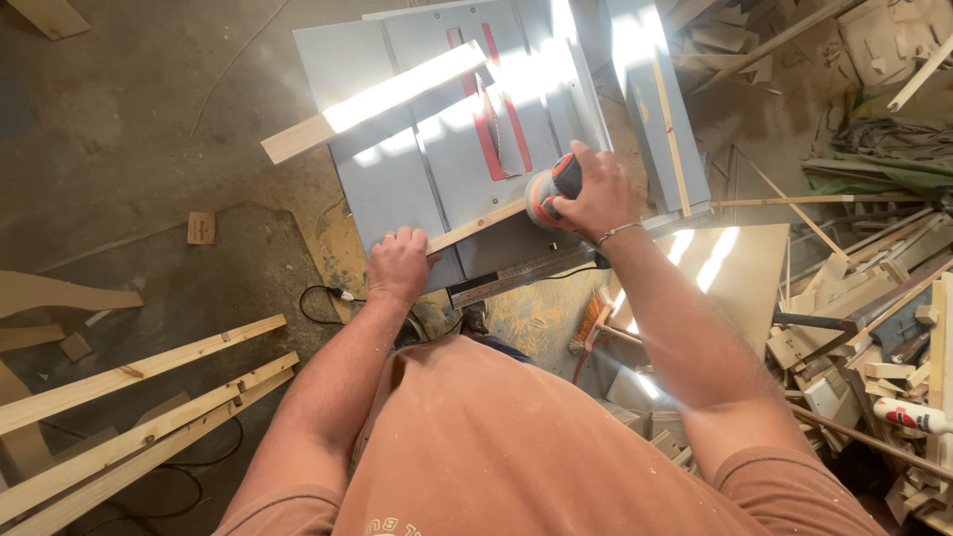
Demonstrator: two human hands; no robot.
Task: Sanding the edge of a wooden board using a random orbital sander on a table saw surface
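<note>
My right hand (pixel 593 201) grips an orange and black hand sander (pixel 552 189), which presses on the right end of a thin wooden strip (pixel 476 226). This strip lies across the near edge of a grey table saw (pixel 397 179). My left hand (pixel 398 264) clamps down on the strip's left end at the saw's front edge. The round saw blade (pixel 490 127) stands in its red insert just beyond the strip. A wider plank (pixel 372 101) rests diagonally across the saw top, farther back.
Long wooden battens (pixel 139 412) lie on the floor at the left. A heap of wood offcuts (pixel 874 328) fills the right side. A flat board (pixel 735 263) leans beside the saw. A black cable (pixel 323 303) runs under the saw.
</note>
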